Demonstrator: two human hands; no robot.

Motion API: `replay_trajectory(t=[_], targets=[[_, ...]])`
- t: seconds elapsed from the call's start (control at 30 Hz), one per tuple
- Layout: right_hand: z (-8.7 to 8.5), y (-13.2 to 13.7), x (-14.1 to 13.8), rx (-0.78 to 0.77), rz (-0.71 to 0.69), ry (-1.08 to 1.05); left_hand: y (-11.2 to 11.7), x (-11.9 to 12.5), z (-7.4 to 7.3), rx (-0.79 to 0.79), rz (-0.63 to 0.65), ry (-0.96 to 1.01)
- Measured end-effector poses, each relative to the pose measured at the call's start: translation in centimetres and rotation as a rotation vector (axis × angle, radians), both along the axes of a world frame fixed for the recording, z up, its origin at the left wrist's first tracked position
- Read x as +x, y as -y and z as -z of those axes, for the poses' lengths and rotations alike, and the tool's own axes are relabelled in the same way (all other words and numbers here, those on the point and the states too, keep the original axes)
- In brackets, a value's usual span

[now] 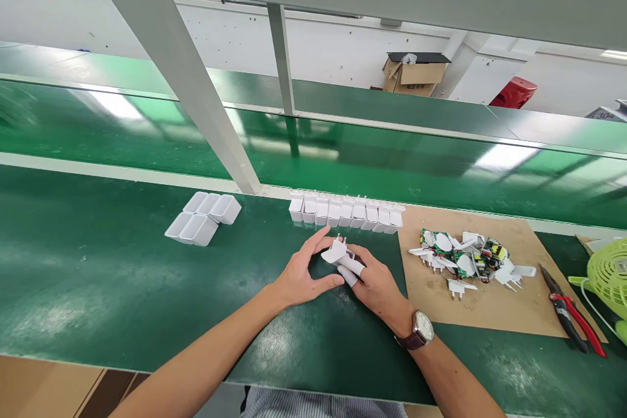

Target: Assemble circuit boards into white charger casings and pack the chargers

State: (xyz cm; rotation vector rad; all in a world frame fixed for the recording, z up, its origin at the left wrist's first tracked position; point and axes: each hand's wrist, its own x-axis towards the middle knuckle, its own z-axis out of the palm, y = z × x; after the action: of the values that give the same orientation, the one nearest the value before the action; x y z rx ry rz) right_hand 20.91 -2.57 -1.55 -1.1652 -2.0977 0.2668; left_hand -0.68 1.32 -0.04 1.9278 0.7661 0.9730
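Observation:
A white two-pin plug piece (336,252) is in my right hand (379,284), over the green bench top. White covers sit on a couple of that hand's fingers, and the fingers are closed around the piece. My left hand (304,272) curves around the other side, thumb and index finger spread apart. Its fingertips reach close behind the plug; whether they touch it I cannot make out. Just beyond my hands stands a row of white plug housings (345,212). To the right, circuit boards with white plug pieces (465,260) lie heaped on a brown board (426,297).
Several white open cases (200,228) are grouped at the left. Red-and-black pliers (568,313) lie on the brown board's right side, beside a light-green fan (610,274). A grey post (196,91) slants down to the bench's back edge. Farther back sits a cardboard box (416,75).

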Motion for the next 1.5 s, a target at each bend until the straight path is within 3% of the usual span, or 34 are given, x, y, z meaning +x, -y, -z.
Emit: replay_trajectory(t=[0.23,0.37,0.6,0.7,1.0,1.4,1.5], targets=[[-0.9,0.6,0.1,0.004,0.049,-0.124,0.3,-0.3,0.2,0.08,0.095,0.094],[0.0,0.3,-0.1,-0.025,-0.042,-0.052,0.3,-0.4,0.4,0.028,0.102,0.075],[1.4,0.1,-0.4,-0.045,0.024,-0.126,0.7,0.2,1.0,0.128,-0.103,0.155],[1.3,0.4,-0.5,-0.081,0.045,-0.178,0.8,0.2,1.1,0.148,-0.103,0.164],[0.0,0.4,-0.6,-0.049,0.002,-0.167,0.4,-0.2,0.7,0.054,-0.043,0.203],[-0.2,0.2,-0.3,0.042,-0.016,-0.066,0.1,0.0,0.3,-0.012,-0.039,0.248],[0.1,0.1,-0.1,0.047,-0.024,0.005,0.0,-0.1,0.1,-0.048,-0.033,0.183]])
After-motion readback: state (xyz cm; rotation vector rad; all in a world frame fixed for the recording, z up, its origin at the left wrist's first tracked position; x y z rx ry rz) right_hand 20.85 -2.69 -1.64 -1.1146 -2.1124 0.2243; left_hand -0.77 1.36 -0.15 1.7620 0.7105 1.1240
